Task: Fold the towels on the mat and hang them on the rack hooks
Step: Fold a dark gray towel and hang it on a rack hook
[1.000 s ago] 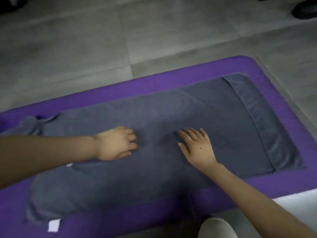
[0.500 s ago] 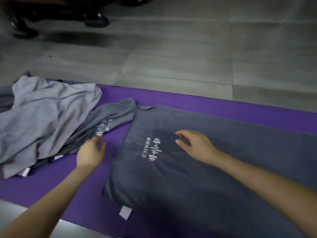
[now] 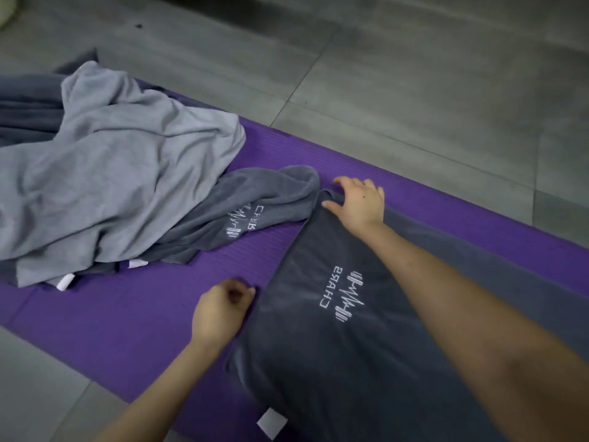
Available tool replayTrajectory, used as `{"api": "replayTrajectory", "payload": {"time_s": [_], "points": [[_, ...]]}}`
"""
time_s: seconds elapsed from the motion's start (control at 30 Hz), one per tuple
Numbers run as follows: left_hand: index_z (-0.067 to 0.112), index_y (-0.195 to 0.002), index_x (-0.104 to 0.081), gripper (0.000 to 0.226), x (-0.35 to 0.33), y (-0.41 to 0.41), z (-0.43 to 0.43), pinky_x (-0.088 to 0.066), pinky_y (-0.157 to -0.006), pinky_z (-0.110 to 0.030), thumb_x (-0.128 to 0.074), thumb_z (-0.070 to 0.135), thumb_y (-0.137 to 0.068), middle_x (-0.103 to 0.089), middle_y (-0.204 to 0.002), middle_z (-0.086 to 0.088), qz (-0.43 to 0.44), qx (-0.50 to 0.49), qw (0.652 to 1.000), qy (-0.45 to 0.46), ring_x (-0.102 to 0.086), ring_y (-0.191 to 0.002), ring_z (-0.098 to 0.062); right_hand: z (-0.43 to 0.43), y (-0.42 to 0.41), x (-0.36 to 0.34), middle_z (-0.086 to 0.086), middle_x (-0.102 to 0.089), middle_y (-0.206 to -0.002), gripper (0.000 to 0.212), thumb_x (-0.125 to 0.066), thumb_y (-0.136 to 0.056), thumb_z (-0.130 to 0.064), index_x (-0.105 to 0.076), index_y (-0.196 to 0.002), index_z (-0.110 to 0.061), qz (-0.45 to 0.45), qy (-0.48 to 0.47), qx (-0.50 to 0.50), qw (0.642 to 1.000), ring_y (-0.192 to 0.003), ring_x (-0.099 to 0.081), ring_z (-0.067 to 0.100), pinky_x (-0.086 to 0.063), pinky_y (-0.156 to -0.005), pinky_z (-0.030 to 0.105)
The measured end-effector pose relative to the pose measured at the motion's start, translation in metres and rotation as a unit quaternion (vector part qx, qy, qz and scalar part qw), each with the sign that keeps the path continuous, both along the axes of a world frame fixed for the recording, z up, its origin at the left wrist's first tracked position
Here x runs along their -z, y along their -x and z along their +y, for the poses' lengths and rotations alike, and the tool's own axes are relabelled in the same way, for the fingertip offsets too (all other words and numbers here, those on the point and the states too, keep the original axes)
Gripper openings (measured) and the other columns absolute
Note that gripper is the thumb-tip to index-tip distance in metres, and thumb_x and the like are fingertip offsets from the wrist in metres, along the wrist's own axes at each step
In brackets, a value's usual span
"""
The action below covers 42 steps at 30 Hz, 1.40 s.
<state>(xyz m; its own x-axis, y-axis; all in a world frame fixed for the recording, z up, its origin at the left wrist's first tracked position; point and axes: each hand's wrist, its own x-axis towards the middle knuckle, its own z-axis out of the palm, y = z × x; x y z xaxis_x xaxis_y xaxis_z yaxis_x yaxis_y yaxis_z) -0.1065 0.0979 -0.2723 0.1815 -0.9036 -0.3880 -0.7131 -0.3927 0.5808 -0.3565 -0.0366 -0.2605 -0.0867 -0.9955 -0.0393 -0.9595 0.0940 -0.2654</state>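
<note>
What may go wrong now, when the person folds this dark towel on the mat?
1. The right hand grips the dark grey towel by its far corner, right beside the crumpled grey towel; lifting may drag that one along.
2. The left hand is curled beside the near edge, its grip unclear; the fold may go askew.

White stitched letters "CHAR", with a last letter unclear, stand beside a waveform mark on the dark towel (image 3: pixel 318 362). The same mark is on the grey towel (image 3: pixel 271 199).
</note>
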Motion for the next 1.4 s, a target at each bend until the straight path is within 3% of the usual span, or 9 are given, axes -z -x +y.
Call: {"api": "replayTrajectory", "payload": {"time_s": [0.17, 0.4, 0.6, 0.7, 0.83, 1.0, 1.13, 1.3, 1.4], "points": [[0.018, -0.089, -0.068, 0.021, -0.001, 0.0, 0.007, -0.041, -0.065, -0.024, -0.075, 0.032, -0.075, -0.068, -0.08, 0.002, -0.026, 0.055, 0.998, 0.012, -0.064, -0.082, -0.018, -0.01, 0.006, 0.008, 0.002, -0.07, -0.101, 0.028, -0.055, -0.091, -0.042, -0.066, -0.11, -0.025, -0.019, 0.031, 0.022, 0.999, -0.105, -0.051, 0.024, -0.025, -0.092, 0.035], [0.015, -0.074, -0.064, 0.01, -0.005, 0.013, 0.015, -0.039, -0.067, -0.028, -0.071, 0.022, -0.077, -0.066, -0.088, -0.007, -0.079, 0.102, 0.992, -0.007, -0.061, -0.087, -0.027, 0.012, 0.047, -0.023, -0.003, -0.07, -0.099, 0.019, -0.058, -0.089, -0.041, -0.072, -0.092, -0.028, -0.066, 0.066, 0.048, 0.995, -0.102, -0.056, 0.022, -0.025, -0.089, 0.033], [0.021, -0.059, -0.052, 0.031, -0.039, 0.028, 0.007, -0.04, -0.052, -0.023, -0.068, 0.014, -0.084, -0.053, -0.058, 0.0, -0.015, 0.162, 0.984, -0.075, -0.055, -0.056, -0.017, 0.078, 0.113, -0.064, 0.002, -0.071, -0.101, 0.024, -0.06, -0.087, -0.046, -0.073, -0.097, -0.029, 0.008, 0.068, 0.096, 0.993, -0.103, -0.056, 0.027, -0.027, -0.087, 0.035], [0.013, -0.071, -0.056, 0.018, -0.079, 0.058, 0.01, -0.044, -0.039, -0.017, -0.065, 0.006, -0.085, -0.055, -0.068, -0.006, 0.087, 0.175, 0.973, -0.119, -0.05, -0.053, -0.009, 0.125, 0.154, -0.085, 0.004, -0.072, -0.097, 0.022, -0.06, -0.088, -0.044, -0.074, -0.095, -0.029, 0.008, 0.063, 0.153, 0.986, -0.101, -0.058, 0.027, -0.027, -0.088, 0.035], [0.015, -0.092, -0.062, 0.012, -0.142, 0.127, 0.025, -0.047, -0.043, -0.017, -0.064, 0.004, -0.086, -0.058, -0.082, -0.005, 0.117, 0.265, 0.943, -0.166, -0.053, -0.067, -0.014, 0.193, 0.217, -0.11, 0.0, -0.073, -0.092, 0.012, -0.062, -0.087, -0.039, -0.071, -0.085, -0.031, -0.077, 0.043, 0.248, 0.965, -0.104, -0.059, 0.022, -0.028, -0.094, 0.036], [0.012, -0.085, -0.06, 0.014, -0.198, 0.244, 0.061, -0.051, -0.042, -0.021, -0.059, -0.002, -0.088, -0.054, -0.07, -0.004, 0.092, 0.344, 0.912, -0.204, -0.053, -0.05, -0.008, 0.295, 0.302, -0.14, -0.003, -0.072, -0.096, 0.005, -0.068, -0.083, -0.035, -0.071, -0.081, -0.031, -0.166, 0.067, 0.325, 0.929, -0.106, -0.06, 0.018, -0.033, -0.099, 0.04], [0.012, -0.081, -0.056, 0.018, -0.22, 0.339, 0.113, -0.054, -0.046, -0.027, -0.055, -0.004, -0.089, -0.053, -0.068, -0.005, 0.069, 0.382, 0.886, -0.255, -0.053, -0.055, -0.013, 0.356, 0.372, -0.14, -0.008, -0.07, -0.081, 0.02, -0.074, -0.078, -0.028, -0.066, -0.062, -0.037, -0.26, 0.105, 0.379, 0.882, -0.095, -0.066, 0.016, -0.046, -0.097, 0.043], [0.01, -0.081, -0.054, 0.019, -0.22, 0.445, 0.199, -0.055, -0.051, -0.029, -0.053, -0.007, -0.089, -0.052, -0.068, -0.006, 0.146, 0.4, 0.847, -0.319, -0.055, -0.047, -0.011, 0.396, 0.439, -0.128, 0.004, -0.068, -0.088, 0.009, -0.07, -0.082, -0.007, -0.071, -0.081, -0.016, -0.347, 0.153, 0.392, 0.838, -0.085, -0.066, 0.011, -0.05, -0.094, 0.031], [0.005, -0.098, -0.055, 0.014, -0.201, 0.49, 0.253, -0.057, -0.069, -0.037, -0.051, -0.006, -0.091, -0.054, -0.081, -0.008, 0.171, 0.451, 0.772, -0.413, -0.062, -0.068, -0.015, 0.417, 0.471, -0.111, 0.009, -0.064, -0.095, 0.021, -0.06, -0.087, 0.004, -0.066, -0.106, 0.005, -0.385, 0.148, 0.39, 0.823, -0.063, -0.058, -0.008, -0.046, -0.072, 0.006]]}}
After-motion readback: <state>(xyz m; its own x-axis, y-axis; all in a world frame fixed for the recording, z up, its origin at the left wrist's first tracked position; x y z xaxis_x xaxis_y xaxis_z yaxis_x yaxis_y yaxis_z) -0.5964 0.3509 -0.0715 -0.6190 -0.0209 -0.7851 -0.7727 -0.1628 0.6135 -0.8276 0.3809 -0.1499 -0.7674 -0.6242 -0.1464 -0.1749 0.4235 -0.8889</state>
